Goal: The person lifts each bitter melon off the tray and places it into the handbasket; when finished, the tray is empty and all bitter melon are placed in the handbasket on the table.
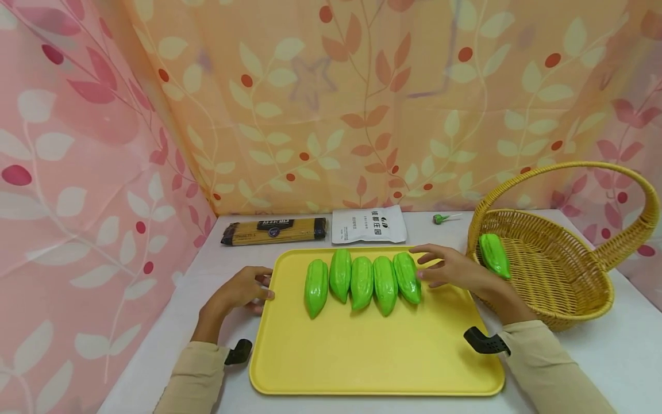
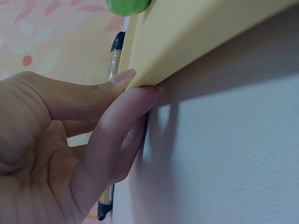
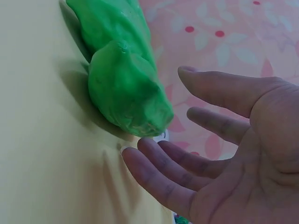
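Note:
A yellow tray (image 1: 362,362) lies on the white table with several glossy green ridged fruits, tapered at one end, in a row across its far half. My left hand (image 1: 242,286) pinches the tray's left rim between thumb and fingers, as the left wrist view shows close up. Over the tray's right side, my right hand (image 1: 451,268) is beside the rightmost green fruit (image 1: 407,278), fingers spread and slightly bent. In the right wrist view its fingertips (image 3: 133,156) are right by that fruit's end (image 3: 126,93), and the palm holds nothing.
A wicker basket (image 1: 595,299) with a tall handle stands at the right, one green fruit (image 1: 494,256) inside. Behind the tray lie a spaghetti pack (image 1: 276,230), a white pouch (image 1: 368,225) and a green lollipop (image 1: 441,218). Floral curtains enclose the table.

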{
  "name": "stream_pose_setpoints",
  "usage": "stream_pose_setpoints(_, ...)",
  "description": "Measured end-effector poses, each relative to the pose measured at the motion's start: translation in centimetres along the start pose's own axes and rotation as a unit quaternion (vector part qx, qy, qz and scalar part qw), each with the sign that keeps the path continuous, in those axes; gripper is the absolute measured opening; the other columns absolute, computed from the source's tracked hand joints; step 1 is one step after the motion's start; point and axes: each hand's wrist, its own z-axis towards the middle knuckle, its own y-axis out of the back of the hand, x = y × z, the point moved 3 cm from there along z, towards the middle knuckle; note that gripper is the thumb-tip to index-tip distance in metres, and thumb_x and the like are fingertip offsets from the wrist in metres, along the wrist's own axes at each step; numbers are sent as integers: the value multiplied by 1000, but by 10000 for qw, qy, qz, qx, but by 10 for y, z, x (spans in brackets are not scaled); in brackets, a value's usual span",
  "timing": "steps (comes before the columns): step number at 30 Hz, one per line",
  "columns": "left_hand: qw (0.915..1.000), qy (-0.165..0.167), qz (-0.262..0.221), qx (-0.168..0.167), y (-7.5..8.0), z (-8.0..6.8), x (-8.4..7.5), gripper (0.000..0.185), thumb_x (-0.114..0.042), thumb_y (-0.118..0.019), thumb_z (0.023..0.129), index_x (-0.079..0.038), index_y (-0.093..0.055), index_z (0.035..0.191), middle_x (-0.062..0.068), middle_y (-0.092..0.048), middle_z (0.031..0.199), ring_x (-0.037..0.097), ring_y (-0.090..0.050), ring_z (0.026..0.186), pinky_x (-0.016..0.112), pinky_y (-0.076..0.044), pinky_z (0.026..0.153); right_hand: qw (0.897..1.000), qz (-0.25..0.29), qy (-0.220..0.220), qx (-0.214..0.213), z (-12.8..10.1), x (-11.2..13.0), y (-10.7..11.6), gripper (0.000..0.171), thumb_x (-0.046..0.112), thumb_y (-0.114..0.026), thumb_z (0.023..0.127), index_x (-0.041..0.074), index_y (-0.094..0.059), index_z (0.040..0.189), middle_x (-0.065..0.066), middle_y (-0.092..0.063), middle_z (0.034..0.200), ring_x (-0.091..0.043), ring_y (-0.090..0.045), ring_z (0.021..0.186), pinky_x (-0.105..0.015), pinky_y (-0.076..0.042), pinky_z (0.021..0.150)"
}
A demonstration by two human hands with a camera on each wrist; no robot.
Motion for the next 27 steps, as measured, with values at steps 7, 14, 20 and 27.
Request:
stream_pose_setpoints(7, 10000, 11, 39, -2, -1, -1, 0, 61, -2, -79, 91, 5, -56, 147, 18, -63, 120, 20, -62, 82, 33, -59, 64, 9997, -173, -159, -7, 10, -2, -7, 67, 20, -75, 100, 1, -46, 157, -38, -46, 147, -38, -67, 118, -50, -62, 90)
stream_pose_setpoints(14, 10000, 17, 62, -8, -1, -2, -2, 61, -2, -79, 92, 6, -56, 148, 18, -63, 120, 20, -62, 81, 33, -59, 64, 9993, -178, -270, -173, 15, -5, -10, 64, 23, -75, 100, 1, -48, 153, -38, -46, 144, -37, -66, 116, -47, -63, 85)
stream_pose_setpoints(20, 10000, 55, 66, -18, 0, -3, -3, 62, -2, -79, 92, 6, -55, 148, 18, -63, 121, 20, -63, 79, 33, -59, 64, 9986, -205, -312, -385, 15, -4, -14, 58, 24, -75, 101, 2, -50, 148, -38, -48, 142, -40, -65, 114, -49, -63, 81)
stream_pose_setpoints(27, 10000, 64, 20, 1, 0, -4, -2, 63, -3, -79, 92, 6, -54, 149, 19, -63, 123, 20, -63, 77, 33, -59, 64, 9975, 0, -446, -551, 12, 2, -20, 59, 19, -73, 101, 2, -47, 151, -37, -45, 143, -37, -67, 111, -52, -64, 80)
